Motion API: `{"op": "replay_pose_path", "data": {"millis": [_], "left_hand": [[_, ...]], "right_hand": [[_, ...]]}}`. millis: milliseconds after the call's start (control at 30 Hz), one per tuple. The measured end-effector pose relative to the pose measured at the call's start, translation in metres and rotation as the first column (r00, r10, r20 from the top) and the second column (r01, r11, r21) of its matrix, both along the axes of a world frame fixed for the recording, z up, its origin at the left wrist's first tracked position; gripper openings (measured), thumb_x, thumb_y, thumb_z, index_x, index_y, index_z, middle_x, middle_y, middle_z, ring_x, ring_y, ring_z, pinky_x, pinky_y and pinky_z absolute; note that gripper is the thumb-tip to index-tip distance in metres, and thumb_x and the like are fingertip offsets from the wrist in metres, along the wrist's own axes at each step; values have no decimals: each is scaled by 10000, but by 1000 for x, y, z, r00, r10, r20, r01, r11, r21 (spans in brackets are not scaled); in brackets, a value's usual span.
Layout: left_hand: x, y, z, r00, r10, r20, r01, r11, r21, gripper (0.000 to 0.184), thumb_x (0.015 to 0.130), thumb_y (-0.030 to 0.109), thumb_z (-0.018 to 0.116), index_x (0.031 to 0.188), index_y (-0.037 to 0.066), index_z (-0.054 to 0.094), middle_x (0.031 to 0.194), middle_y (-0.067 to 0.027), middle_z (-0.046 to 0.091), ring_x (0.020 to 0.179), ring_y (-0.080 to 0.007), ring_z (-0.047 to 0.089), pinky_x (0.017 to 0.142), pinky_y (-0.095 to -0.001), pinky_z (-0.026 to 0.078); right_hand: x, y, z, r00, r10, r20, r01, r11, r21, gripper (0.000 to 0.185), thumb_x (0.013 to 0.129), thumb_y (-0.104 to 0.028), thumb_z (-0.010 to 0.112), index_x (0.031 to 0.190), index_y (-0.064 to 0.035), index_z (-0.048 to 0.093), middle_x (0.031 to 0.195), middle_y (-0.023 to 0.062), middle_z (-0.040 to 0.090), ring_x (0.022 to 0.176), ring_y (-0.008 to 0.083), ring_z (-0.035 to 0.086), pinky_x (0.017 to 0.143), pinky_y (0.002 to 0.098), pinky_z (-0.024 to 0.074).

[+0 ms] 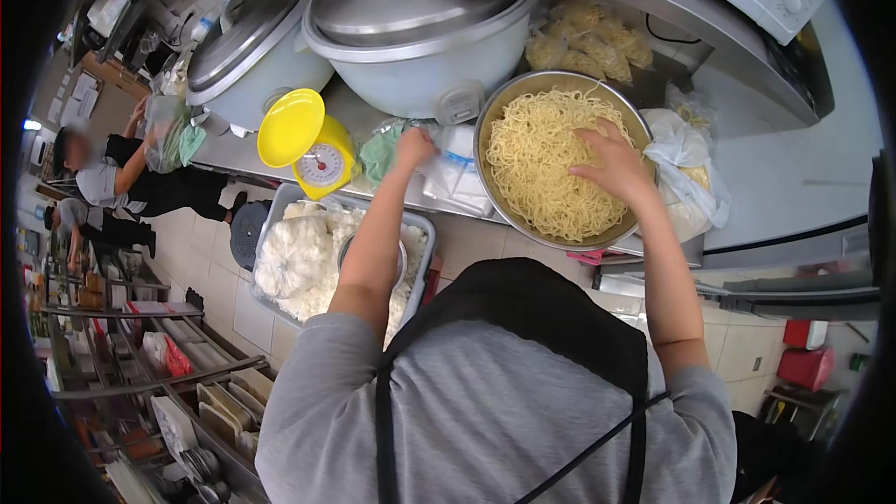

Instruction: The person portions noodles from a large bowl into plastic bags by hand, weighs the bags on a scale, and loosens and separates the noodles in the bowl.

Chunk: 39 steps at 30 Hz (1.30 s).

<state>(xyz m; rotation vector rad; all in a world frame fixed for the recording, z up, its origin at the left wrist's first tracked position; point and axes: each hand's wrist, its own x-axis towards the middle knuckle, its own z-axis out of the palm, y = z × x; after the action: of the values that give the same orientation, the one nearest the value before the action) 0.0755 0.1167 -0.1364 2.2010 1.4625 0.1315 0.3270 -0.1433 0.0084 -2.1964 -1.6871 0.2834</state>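
Note:
A large steel bowl (487,182) full of cooked yellow noodles (551,149) stands on the counter. My right hand (616,166) is over the noodles at the right side, fingers spread, fingertips at their surface. My left hand (415,147) is closed beside the crumpled green plastic bag (378,157); what its fingers hold, if anything, is hidden. Just right of that hand lies a stack of clear plastic bags (457,182). A yellow dial scale (322,166) with a round yellow pan (291,126) stands farther left.
Two big lidded pots (411,70) line the back. Bagged noodles (588,42) sit behind the bowl, and a white plastic bag (686,163) at its right. A grey tub (425,243) of white rice-like food is below the counter. Another person (112,177) stands at left.

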Motion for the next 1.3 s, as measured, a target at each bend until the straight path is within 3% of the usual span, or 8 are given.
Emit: {"op": "replay_pose_path", "data": {"millis": [333,667,733,967,1100,1167,1233,1300], "left_hand": [[-92,-2,38,859,272,434,-63,897,-438,181,708,-1,624,886,-30,613,655,-93,619,543,-145,596,519,-250,484],[-110,-16,101,464,357,810,-254,930,-265,162,749,-60,575,910,-66,594,777,-111,620,643,-145,603,558,-235,498],[-95,-36,124,216,252,943,-207,956,-208,197,723,-61,599,918,-34,600,785,-75,610,681,-136,591,606,-242,501],[24,-162,115,508,-148,849,355,934,-50,294,627,-60,599,610,86,345,636,57,360,603,-54,349,561,-197,318],[29,-168,109,541,-314,780,355,926,126,354,626,-80,618,590,48,289,637,22,389,598,-82,374,549,-211,344],[34,-169,116,479,-341,809,340,922,188,358,697,-77,605,581,60,295,648,-5,437,593,-95,449,544,-211,379],[43,-185,142,192,333,923,351,855,-382,334,772,-53,570,602,83,317,657,-18,465,583,-94,494,529,-212,405],[45,-183,140,147,344,927,407,834,-373,273,817,-31,535,645,96,365,675,-17,496,588,-97,518,524,-215,428]], "right_hand": [[6,-32,10,990,-11,-138,15,999,32,463,712,-297,671,1095,-60,561,1178,167,487,1078,321,478,901,359,381],[-4,-16,4,992,73,-99,-54,981,184,419,715,-280,673,1043,-38,577,1089,144,540,1007,319,517,859,355,407],[-12,-11,4,975,96,-200,-46,969,241,393,725,-282,674,1020,-37,586,1032,126,573,919,285,564,801,334,439],[-80,7,-12,613,289,-735,-68,947,315,272,730,-203,681,905,-9,608,841,79,589,770,164,585,649,280,466],[-70,-4,-24,737,230,-636,59,915,400,140,737,-113,642,758,-43,522,812,56,559,739,133,562,602,280,452],[-67,-10,-40,981,91,-170,-5,892,453,147,690,-51,607,712,-37,463,747,90,545,679,221,558,568,332,437],[-67,-7,-58,986,50,-156,25,896,443,143,673,-39,596,704,-34,457,718,102,533,666,260,545,573,343,433],[-60,-3,-55,990,16,-138,46,898,438,141,655,-27,586,695,-31,451,688,114,522,653,300,532,578,353,429]]}}
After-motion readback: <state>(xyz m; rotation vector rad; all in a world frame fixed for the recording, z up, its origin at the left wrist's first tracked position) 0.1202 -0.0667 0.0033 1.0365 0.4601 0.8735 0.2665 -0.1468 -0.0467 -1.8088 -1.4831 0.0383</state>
